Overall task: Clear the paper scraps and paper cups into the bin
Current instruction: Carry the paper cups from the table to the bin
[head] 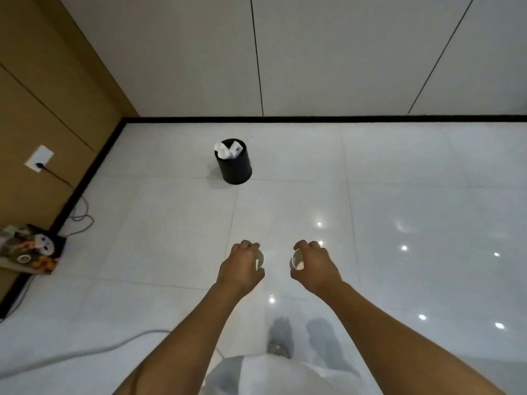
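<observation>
The white tiled floor [399,195] filled most of the view, bounded by a black skirting board [313,119] and pale wall panels [342,52] beyond. A grey cable [85,352] ran across the floor at the near left.

The black bin [235,166] stood upright on the floor, well ahead of the person and well apart from both hands. White paper scraps [226,151] already showed above its rim. No loose scraps were visible elsewhere on the floor.

The left hand [241,265] was curled round a white paper cup [259,260], most of which was hidden behind the fingers. The right hand [315,265] gripped a second paper cup [297,259], its open mouth tilted toward the camera. Both cups were held in the air near each other, not touching.

Judged step: carrying the cups to the bin, with the scrap stage apparently complete. The next move called for closing the gap to the bin, positioning each cup over the opening, and releasing it. The paper already inside left limited room, so a cup could lodge on top or roll off.
</observation>
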### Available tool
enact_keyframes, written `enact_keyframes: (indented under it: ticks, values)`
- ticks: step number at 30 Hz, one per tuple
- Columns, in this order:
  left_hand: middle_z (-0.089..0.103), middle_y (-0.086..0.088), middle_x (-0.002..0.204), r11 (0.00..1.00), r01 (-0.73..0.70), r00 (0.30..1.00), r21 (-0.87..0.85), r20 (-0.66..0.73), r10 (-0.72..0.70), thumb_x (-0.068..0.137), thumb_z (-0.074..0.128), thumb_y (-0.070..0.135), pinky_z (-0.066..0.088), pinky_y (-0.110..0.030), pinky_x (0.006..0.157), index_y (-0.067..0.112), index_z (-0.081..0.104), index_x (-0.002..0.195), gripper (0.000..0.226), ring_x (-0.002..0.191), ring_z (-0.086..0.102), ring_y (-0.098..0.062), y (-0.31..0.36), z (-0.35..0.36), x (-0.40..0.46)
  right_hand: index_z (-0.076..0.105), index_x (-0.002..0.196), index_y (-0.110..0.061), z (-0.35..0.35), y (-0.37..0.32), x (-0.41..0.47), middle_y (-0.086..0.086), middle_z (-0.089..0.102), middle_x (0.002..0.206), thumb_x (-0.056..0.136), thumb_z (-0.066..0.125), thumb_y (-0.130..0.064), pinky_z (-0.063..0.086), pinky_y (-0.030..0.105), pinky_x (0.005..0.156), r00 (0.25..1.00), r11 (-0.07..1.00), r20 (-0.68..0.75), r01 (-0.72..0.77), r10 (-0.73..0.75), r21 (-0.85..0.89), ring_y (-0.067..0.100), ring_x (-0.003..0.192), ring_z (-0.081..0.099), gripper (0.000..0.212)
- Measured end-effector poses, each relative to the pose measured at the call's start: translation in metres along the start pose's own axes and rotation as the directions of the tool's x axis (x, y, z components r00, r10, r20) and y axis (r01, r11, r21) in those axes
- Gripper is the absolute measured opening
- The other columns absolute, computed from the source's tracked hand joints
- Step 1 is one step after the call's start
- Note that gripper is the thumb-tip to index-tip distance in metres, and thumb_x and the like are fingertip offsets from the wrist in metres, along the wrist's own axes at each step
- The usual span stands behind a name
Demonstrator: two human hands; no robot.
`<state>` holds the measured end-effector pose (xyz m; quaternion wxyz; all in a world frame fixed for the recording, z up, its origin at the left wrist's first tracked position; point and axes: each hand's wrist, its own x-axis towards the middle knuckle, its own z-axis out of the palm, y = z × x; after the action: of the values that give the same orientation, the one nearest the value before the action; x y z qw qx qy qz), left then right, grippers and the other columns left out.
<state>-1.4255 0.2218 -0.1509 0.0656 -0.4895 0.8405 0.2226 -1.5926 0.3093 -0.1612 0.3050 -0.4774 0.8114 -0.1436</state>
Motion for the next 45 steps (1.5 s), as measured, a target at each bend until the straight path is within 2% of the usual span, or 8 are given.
enact_keyframes:
  ticks: [7, 12, 23, 30, 38, 45]
  values:
    - [0.045, 0.005, 0.130, 0.994, 0.096, 0.995, -0.056, 0.004, -0.096, 0.085, 0.059, 0.032, 0.049, -0.034, 0.084, 0.019, 0.047, 0.129, 0.047, 0.124, 0.038, -0.016, -0.048, -0.035, 0.061, 0.050, 0.120, -0.022, -0.006, -0.047, 0.084, 0.000, 0.049, 0.112, 0.079, 0.067, -0.023, 0.050, 0.033, 0.081, 0.995, 0.996, 0.051, 0.090, -0.089, -0.027, 0.022, 0.106, 0.047, 0.045]
    - [0.041, 0.004, 0.137, 0.988, 0.132, 0.991, -0.083, 0.011, -0.131, 0.087, 0.059, 0.033, 0.048, -0.037, 0.091, 0.019, 0.040, 0.138, 0.057, 0.127, 0.036, -0.017, -0.057, -0.061, 0.139, 0.050, 0.122, -0.022, -0.027, -0.061, 0.172, 0.001, 0.050, 0.113, 0.079, 0.067, -0.023, 0.048, 0.030, 0.078, 0.989, 0.991, 0.074, 0.128, -0.125, -0.044, 0.022, 0.105, 0.047, 0.046]
    - [0.041, 0.003, 0.137, 0.962, 0.242, 0.968, -0.130, -0.037, -0.249, 0.087, 0.059, 0.035, 0.048, -0.037, 0.092, 0.020, 0.040, 0.138, 0.057, 0.128, 0.035, -0.019, -0.058, -0.148, 0.332, 0.049, 0.124, -0.021, -0.106, -0.104, 0.388, 0.003, 0.049, 0.117, 0.080, 0.069, -0.025, 0.050, 0.031, 0.080, 0.971, 0.971, 0.129, 0.216, -0.202, -0.103, 0.025, 0.110, 0.048, 0.049]
    - [0.042, 0.001, 0.137, 0.940, 0.309, 0.950, -0.146, -0.008, -0.314, 0.086, 0.060, 0.035, 0.048, -0.037, 0.093, 0.019, 0.041, 0.137, 0.057, 0.127, 0.037, -0.020, -0.093, -0.184, 0.421, 0.047, 0.126, -0.020, -0.116, -0.143, 0.494, 0.004, 0.048, 0.121, 0.078, 0.068, -0.024, 0.048, 0.031, 0.082, 0.958, 0.968, 0.214, 0.221, -0.192, -0.122, 0.025, 0.110, 0.045, 0.052]
    - [0.042, 0.001, 0.136, 0.908, 0.352, 0.929, -0.227, -0.033, -0.369, 0.085, 0.060, 0.034, 0.048, -0.038, 0.092, 0.020, 0.040, 0.139, 0.059, 0.126, 0.038, -0.019, -0.168, -0.239, 0.544, 0.047, 0.122, -0.020, -0.114, -0.226, 0.643, 0.004, 0.047, 0.117, 0.076, 0.067, -0.023, 0.049, 0.032, 0.082, 0.938, 0.955, 0.278, 0.256, -0.208, -0.150, 0.026, 0.109, 0.046, 0.050]
    - [0.039, -0.002, 0.138, 0.874, 0.408, 0.906, -0.266, -0.002, -0.424, 0.087, 0.059, 0.033, 0.046, -0.037, 0.095, 0.017, 0.037, 0.140, 0.059, 0.128, 0.035, -0.021, -0.225, -0.289, 0.640, 0.046, 0.128, -0.018, -0.121, -0.309, 0.760, 0.008, 0.048, 0.124, 0.083, 0.063, -0.030, 0.047, 0.034, 0.083, 0.913, 0.933, 0.307, 0.325, -0.268, -0.154, 0.028, 0.111, 0.047, 0.049]
